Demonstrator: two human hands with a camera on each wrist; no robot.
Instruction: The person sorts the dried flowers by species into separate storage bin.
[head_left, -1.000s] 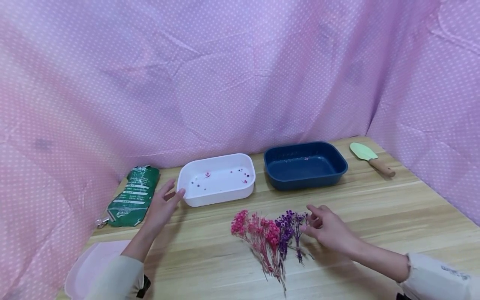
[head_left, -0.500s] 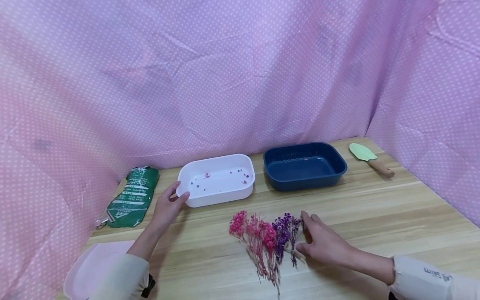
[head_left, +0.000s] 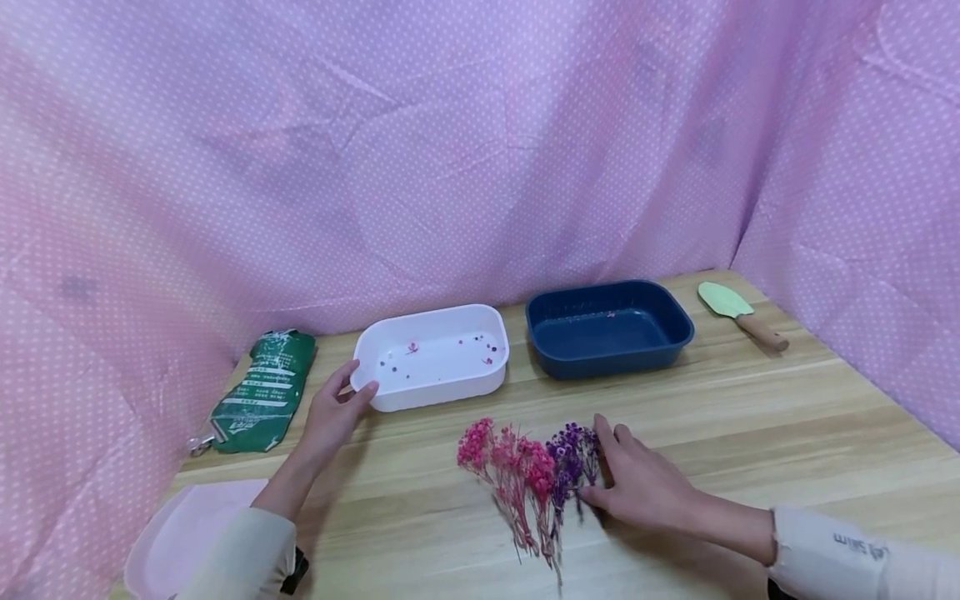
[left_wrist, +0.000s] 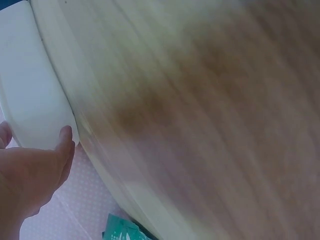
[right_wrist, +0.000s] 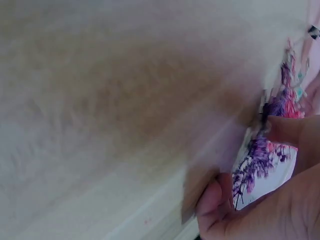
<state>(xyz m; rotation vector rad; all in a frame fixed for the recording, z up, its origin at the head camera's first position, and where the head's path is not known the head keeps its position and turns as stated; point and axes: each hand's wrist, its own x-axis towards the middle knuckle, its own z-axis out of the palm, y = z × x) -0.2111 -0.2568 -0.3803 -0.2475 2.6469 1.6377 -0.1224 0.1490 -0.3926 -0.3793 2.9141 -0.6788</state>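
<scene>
A bunch of dried flowers lies on the table, pink sprays on the left and purple sprays on the right. My right hand presses against the right side of the purple ones, thumb at their stems and index finger by the blossoms, with a wide gap between thumb and finger. In the right wrist view the thumb touches the purple flowers, while other fingertips are on the tabletop. My left hand touches the left end of a white planter box, thumb and fingers spread around its corner; petals and dark specks lie inside.
A dark blue planter box stands right of the white one. Farther right lies a green trowel with a wooden handle. At left are a green bag and a pink tray-like piece. Dotted pink cloth hangs behind.
My right hand has moved left, pushing the purple sprays closer to the pink ones. My left hand has come forward from just short of the white planter box to touching its corner.
</scene>
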